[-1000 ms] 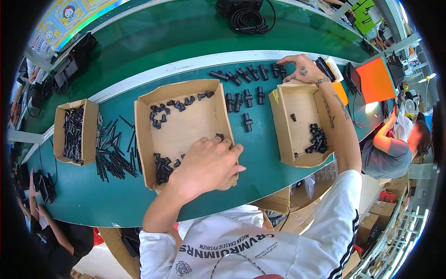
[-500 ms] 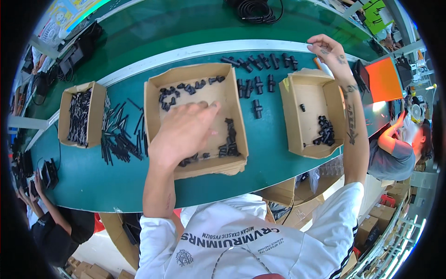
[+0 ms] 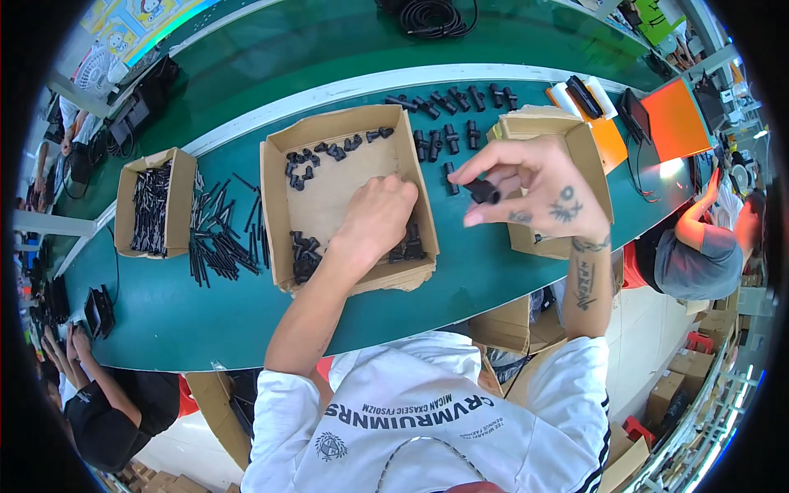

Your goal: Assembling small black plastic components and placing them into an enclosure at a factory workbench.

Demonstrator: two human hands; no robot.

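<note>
My right hand is raised over the near-left rim of the right cardboard box, pinching a short black tubular plastic fitting between thumb and fingers. Inside the larger middle cardboard box, my left hand is closed, knuckles up, by the right inner wall. Its fingertips are hidden, so whatever they hold cannot be seen. Small black plastic elbow pieces line the far left of that box, and more black pieces lie in its near right corner. Several black fittings stand in rows on the green table between the boxes.
At left, a small box of thin black rods stands beside loose rods. A black object lies on a white and orange item at far right. A white ledge runs behind. Other people sit at both sides.
My right hand has come back from the far right toward the middle, and a black fitting now shows in its fingers. My left hand has shifted right within the middle box, fingers curled.
</note>
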